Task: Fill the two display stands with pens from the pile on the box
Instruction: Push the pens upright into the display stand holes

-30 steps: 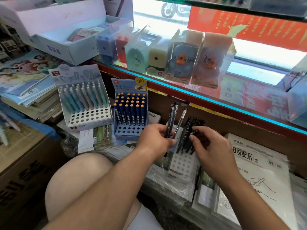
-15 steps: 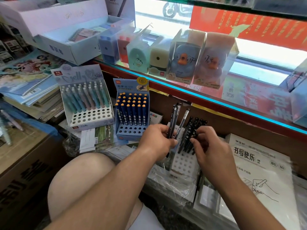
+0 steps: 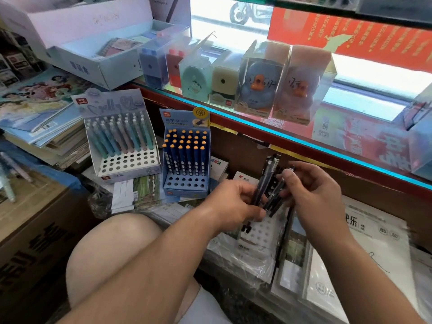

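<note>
My left hand (image 3: 235, 203) grips a bundle of black pens (image 3: 264, 183) that stick up past its fingers. My right hand (image 3: 313, 195) pinches one black pen (image 3: 277, 195) beside that bundle. Both hands hover over a white perforated display stand (image 3: 261, 232), whose back rows my hands hide. To the left stands a blue stand (image 3: 184, 181) with several dark blue, orange-tipped pens, and farther left a pale stand (image 3: 127, 161) with pastel pens. Both show open holes in their front rows.
A glass shelf edge (image 3: 280, 134) with boxed sharpeners (image 3: 257, 78) runs above the stands. Stacked notebooks (image 3: 39, 127) and a cardboard box (image 3: 35, 230) with loose pens lie at left. Wrapped paper packs (image 3: 374, 253) lie at right. My knee (image 3: 112, 253) is below.
My right hand has come away from the black pens in the white stand and closed in toward my left hand's bundle, now pinching one pen there. The view shifted slightly.
</note>
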The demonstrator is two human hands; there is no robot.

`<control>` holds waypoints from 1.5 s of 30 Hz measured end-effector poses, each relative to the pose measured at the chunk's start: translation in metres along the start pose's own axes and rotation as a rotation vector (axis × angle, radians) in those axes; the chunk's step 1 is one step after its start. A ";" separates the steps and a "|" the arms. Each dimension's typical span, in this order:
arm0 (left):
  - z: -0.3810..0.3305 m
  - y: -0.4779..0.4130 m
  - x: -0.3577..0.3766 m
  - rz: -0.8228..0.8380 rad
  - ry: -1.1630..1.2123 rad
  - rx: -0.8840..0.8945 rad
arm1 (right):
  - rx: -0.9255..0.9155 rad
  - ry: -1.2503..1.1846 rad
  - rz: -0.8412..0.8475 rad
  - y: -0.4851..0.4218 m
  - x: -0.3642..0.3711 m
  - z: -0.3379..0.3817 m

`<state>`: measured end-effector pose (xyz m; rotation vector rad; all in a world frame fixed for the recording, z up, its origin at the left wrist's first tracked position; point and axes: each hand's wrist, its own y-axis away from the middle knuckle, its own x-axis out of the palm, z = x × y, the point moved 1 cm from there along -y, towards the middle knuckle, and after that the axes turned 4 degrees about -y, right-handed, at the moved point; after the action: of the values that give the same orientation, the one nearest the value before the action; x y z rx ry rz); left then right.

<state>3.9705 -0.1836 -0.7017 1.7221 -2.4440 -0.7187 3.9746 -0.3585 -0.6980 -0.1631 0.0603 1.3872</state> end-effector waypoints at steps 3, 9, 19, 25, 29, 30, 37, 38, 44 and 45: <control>0.000 0.000 0.002 0.001 -0.014 0.000 | -0.010 -0.053 0.043 -0.001 -0.004 0.006; 0.004 -0.004 -0.004 -0.210 -0.089 -0.025 | -0.159 0.088 -0.101 0.007 -0.015 -0.004; 0.006 -0.005 -0.002 -0.250 -0.160 -0.041 | -0.234 0.327 -0.030 0.020 -0.007 -0.027; 0.006 -0.007 -0.003 -0.253 -0.173 -0.036 | -0.257 0.475 0.009 0.021 -0.002 -0.034; 0.006 -0.006 -0.002 -0.248 -0.170 -0.035 | -0.342 0.613 -0.017 0.024 0.000 -0.038; 0.006 -0.006 -0.002 -0.245 -0.171 -0.036 | -0.335 0.608 -0.022 0.025 0.001 -0.038; 0.004 -0.005 0.000 -0.176 -0.163 -0.037 | -0.337 0.701 0.045 0.019 -0.001 -0.037; 0.005 -0.005 0.001 -0.157 -0.163 -0.037 | -0.328 0.673 0.022 0.018 -0.001 -0.034; 0.003 -0.004 0.005 -0.021 -0.222 -0.020 | -0.152 0.176 0.047 0.010 0.000 -0.007; 0.003 -0.003 0.006 0.000 -0.239 -0.018 | -0.129 0.143 0.087 0.008 0.000 -0.005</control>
<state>3.9704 -0.1892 -0.7068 1.7205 -2.5767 -0.9968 3.9675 -0.3580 -0.7038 -0.3710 0.0980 1.4649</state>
